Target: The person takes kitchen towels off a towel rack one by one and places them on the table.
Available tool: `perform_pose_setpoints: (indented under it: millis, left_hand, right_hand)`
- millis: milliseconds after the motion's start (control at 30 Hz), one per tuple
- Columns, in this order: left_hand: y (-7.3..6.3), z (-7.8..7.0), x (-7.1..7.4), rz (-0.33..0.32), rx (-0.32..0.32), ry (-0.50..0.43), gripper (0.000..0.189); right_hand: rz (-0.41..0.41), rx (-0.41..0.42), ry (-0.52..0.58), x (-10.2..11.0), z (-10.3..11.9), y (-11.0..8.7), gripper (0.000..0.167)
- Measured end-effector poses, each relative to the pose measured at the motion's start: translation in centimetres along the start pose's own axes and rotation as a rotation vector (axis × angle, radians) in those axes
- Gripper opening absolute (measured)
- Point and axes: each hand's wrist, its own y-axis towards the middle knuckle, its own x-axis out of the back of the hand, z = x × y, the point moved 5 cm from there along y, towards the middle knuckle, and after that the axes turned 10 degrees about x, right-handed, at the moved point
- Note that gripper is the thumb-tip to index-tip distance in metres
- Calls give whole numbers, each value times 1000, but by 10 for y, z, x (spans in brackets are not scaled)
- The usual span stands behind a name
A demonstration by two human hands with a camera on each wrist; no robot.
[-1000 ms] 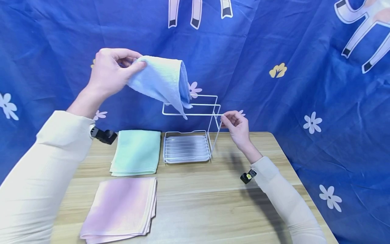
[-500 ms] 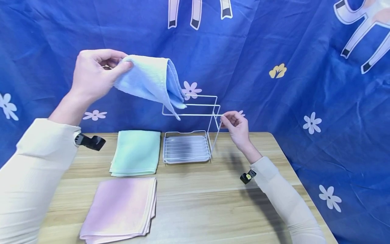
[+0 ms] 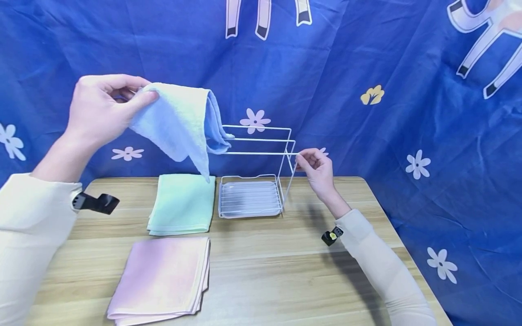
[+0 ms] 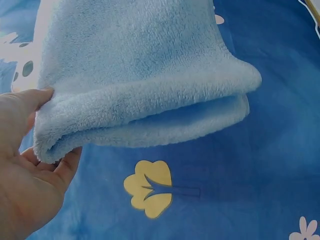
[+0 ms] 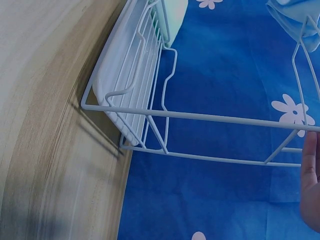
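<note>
My left hand (image 3: 98, 108) pinches a folded light blue towel (image 3: 175, 113) by its edge, thumb above and fingers beneath. Held up in the air, the towel droops at its far end, and that end overlaps the left part of the top bars of a white wire rack (image 3: 265, 153). Up close in the left wrist view, the fluffy towel (image 4: 135, 65) shows its fold, gripped at one corner. With curled fingers, my right hand (image 3: 320, 174) pinches the rack at its upper right front corner. In the right wrist view, the fingertips meet the rack's upright (image 5: 215, 118).
A white tray (image 3: 248, 216) sits in the rack's base. Left of the rack lies a folded mint green towel (image 3: 183, 203), with a folded pink towel (image 3: 163, 276) nearer on the wooden table (image 3: 277, 280). A blue patterned curtain (image 3: 367, 54) hangs behind and to the right.
My left hand has moved left and slightly down, drawing the blue towel leftward over the rack's top bars, uncovering more of them. The right hand and rack have stayed put.
</note>
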Motion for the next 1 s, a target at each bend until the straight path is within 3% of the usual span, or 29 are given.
perform_pose_setpoints:
  millis: [267,500,833,1000]
  left_hand:
    - [-14,9,11,12,23,35,9]
    - [-23,15,17,18,29,87,12]
    - [-36,23,12,78,42,142,9]
    - [-46,26,4,112,22,186,20]
  right_hand:
    - [-10,-14,2,0,-1,0,15]
    - [-4,0,0,-1,0,0,23]
    - [-9,-6,12,0,-1,-1,19]
    - [-7,-11,10,0,-1,0,20]
